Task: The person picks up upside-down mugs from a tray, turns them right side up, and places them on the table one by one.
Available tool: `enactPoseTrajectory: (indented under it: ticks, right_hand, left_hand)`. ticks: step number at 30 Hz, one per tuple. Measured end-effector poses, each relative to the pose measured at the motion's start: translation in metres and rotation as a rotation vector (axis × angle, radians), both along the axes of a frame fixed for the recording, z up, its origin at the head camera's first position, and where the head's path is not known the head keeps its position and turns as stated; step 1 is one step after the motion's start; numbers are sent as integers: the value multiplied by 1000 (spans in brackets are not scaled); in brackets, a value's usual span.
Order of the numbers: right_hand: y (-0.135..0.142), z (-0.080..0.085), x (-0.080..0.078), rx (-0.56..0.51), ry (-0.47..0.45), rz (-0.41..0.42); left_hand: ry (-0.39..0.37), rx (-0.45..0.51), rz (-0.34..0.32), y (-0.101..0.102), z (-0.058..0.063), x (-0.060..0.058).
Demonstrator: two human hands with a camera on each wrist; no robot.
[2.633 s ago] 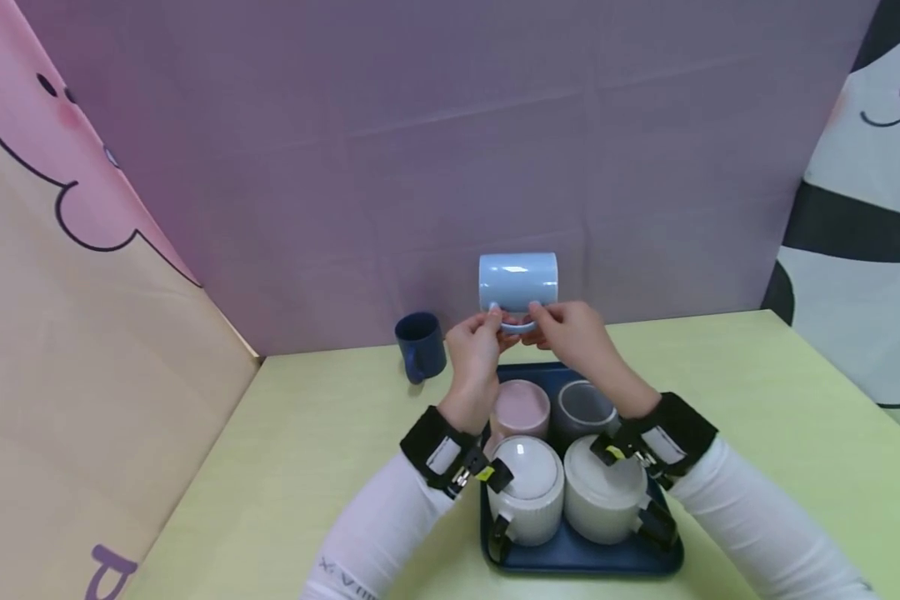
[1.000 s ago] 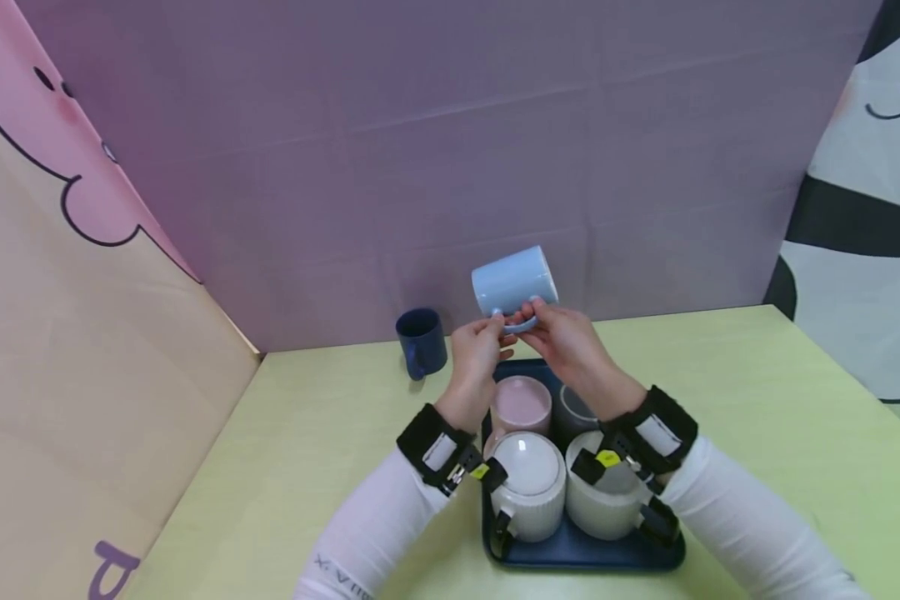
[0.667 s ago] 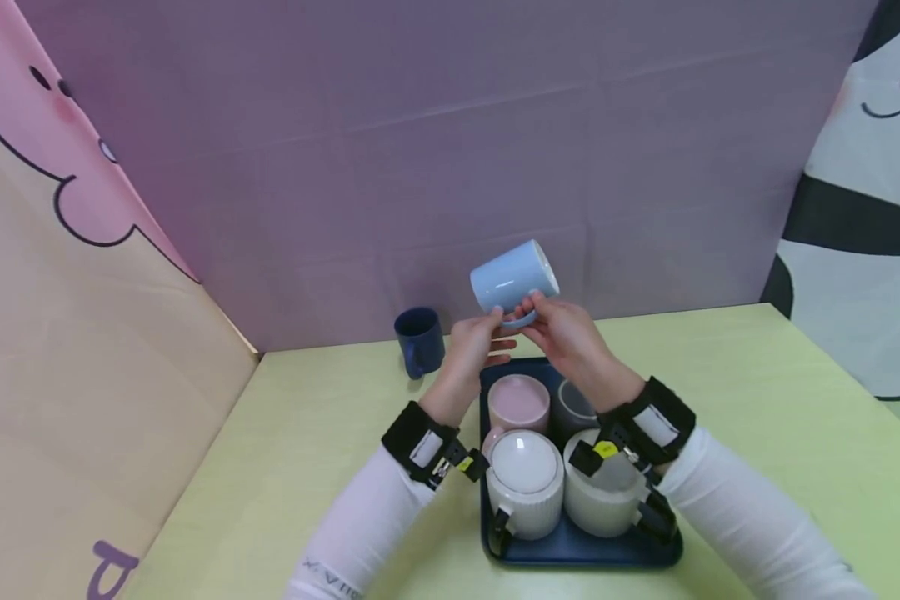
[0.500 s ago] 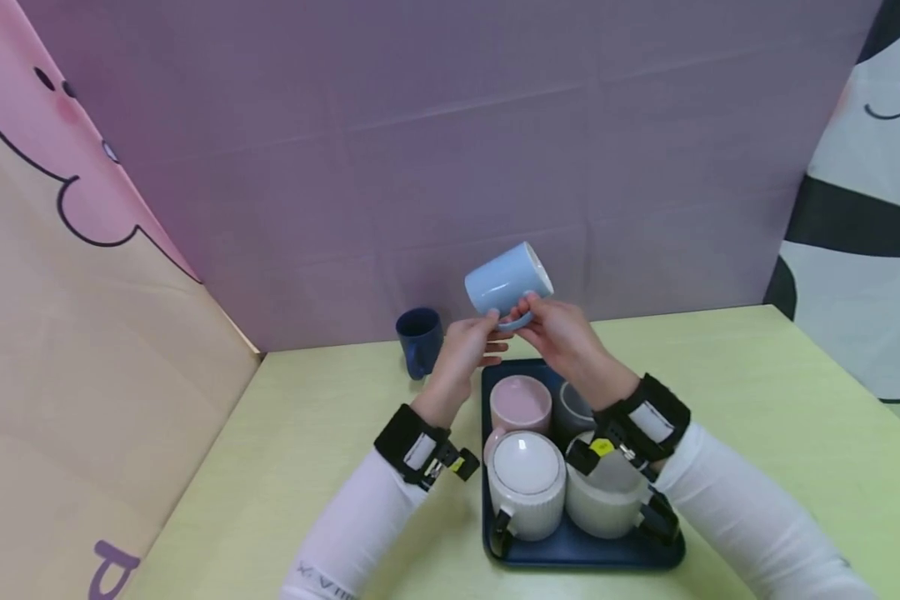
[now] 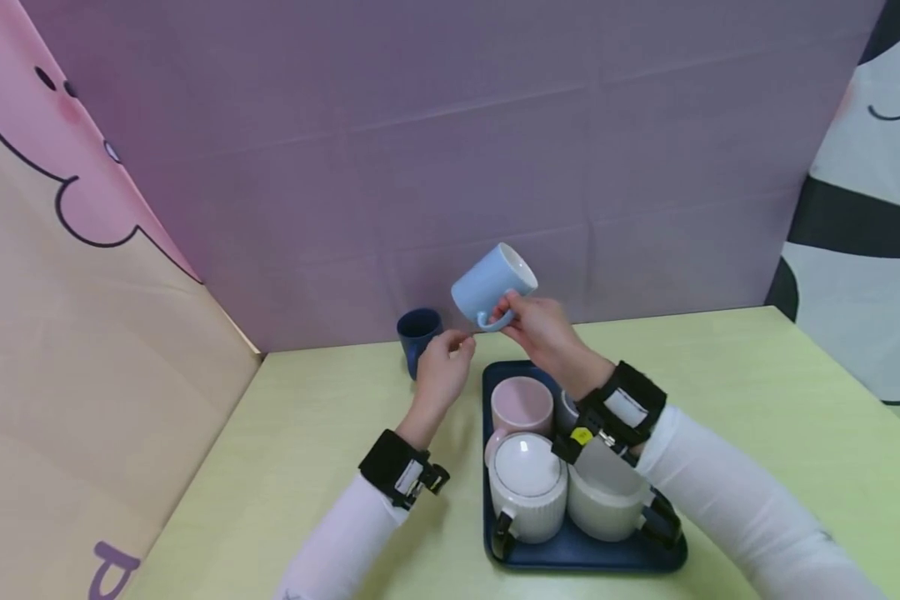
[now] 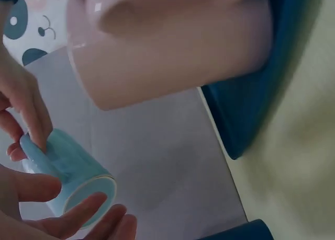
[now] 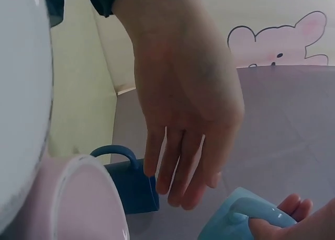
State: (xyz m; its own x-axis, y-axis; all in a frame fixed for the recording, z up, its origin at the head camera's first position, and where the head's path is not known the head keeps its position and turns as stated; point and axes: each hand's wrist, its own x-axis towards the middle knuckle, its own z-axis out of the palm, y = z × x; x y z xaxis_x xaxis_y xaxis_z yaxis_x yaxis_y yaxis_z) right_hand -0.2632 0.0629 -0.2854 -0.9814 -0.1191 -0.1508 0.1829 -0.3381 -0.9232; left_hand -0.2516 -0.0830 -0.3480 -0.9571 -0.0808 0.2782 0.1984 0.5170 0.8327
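Note:
A light blue mug [image 5: 486,287] hangs tilted above the table, its mouth toward the upper right. My right hand [image 5: 546,333] pinches its handle, which also shows in the right wrist view, where the mug [image 7: 222,224] is cut off below. Apart from the mug, my left hand [image 5: 444,371] is in front of a dark blue mug [image 5: 416,327] and hides part of it. Its fingers look loosely spread in the left wrist view, beside the base of the light blue mug [image 6: 78,161], and hang relaxed in the right wrist view.
On the yellow-green table, a dark blue tray [image 5: 585,557] bears a pink mug [image 5: 521,402], a mostly hidden grey mug, a lidded white ribbed pot [image 5: 528,487] and another white pot [image 5: 603,496], partly behind my right wrist. A purple backdrop [image 5: 345,167] rises behind the table.
My left hand has let go of the light blue mug's handle and moved left and down. In my right hand the mug has tilted further and shifted left.

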Motion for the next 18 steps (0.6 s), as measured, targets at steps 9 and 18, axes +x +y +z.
enactPoseTrajectory:
  ticks: [9, 18]
  right_hand:
    - [-12, -3, -9, 55, 25, -24]
    - [-22, -9, -21, 136, 46, -67]
  left_hand:
    - [270, -264, 7, -9, -30, 1]
    - [427, -601, -10, -21, -47, 9]
